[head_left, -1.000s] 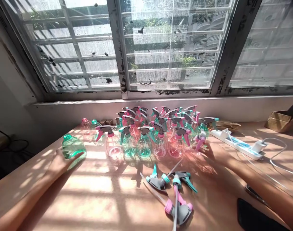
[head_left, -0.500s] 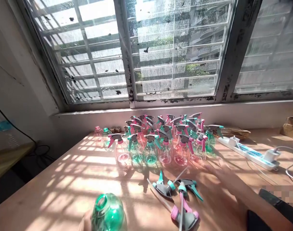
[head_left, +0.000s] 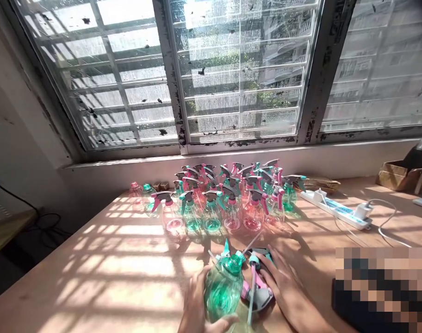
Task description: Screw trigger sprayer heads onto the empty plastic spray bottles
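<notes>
My left hand [head_left: 200, 300] is wrapped round a clear green spray bottle [head_left: 223, 291] with an uncapped neck, tilted slightly over the front of the table. My right hand [head_left: 280, 277] has its fingers closed around a grey trigger spray head with a teal collar [head_left: 254, 260], whose straw points toward me. Under and beside that hand lies a grey-and-pink spray head [head_left: 261, 298]. Partly hidden behind the green bottle is another spray head with a teal trigger [head_left: 226, 248].
Several pink and green bottles with spray heads [head_left: 213, 217] stand grouped near the window. Two open bottles [head_left: 147, 199] are at their left. A white power strip [head_left: 336, 210] with plugs and cables lies right. A cardboard box [head_left: 393, 178] sits farther back.
My left hand has brought the green bottle rightward, beside the loose spray heads. My right hand has come back from near the standing bottles onto a teal-collared spray head. The view has shifted slightly.
</notes>
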{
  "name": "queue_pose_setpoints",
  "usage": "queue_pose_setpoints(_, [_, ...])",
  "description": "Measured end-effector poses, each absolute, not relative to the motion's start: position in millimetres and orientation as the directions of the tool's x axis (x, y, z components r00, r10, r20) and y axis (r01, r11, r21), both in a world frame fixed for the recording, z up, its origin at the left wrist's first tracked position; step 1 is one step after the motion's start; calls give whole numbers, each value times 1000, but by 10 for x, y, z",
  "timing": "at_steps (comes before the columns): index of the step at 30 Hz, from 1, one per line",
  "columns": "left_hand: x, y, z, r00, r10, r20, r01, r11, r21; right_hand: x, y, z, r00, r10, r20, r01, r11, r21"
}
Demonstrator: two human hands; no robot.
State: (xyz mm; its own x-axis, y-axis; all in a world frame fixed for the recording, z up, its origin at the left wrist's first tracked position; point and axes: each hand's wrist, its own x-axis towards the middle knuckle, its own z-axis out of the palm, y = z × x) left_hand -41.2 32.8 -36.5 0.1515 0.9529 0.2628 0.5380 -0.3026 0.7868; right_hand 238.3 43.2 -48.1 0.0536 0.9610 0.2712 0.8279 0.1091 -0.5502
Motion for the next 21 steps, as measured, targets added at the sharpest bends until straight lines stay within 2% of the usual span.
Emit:
queue_pose_setpoints(4, [-436,324,-346,211,926,312,401,-373,837,2524,393,-585,28,950,312,845,144,-514])
queue_pose_setpoints(8, [-422,244,-289,135,934,329,339,-356,871,2616,308,-578,85,928,362,830,135,-540])
queue_pose_setpoints(13, [-336,153,-193,17,952,307,242,-302,922,2666,296,-636,154,927,342,685,149,-713])
queue_pose_setpoints(17, [-334,103,-150,-13,959,284,165,-279,946,2759,334,-695,360,897,254,500,45,-865])
queue_pose_setpoints(21, [-345,66,-136,-12,956,294,71,-292,954,2847,322,-706,479,853,206,318,50,-947])
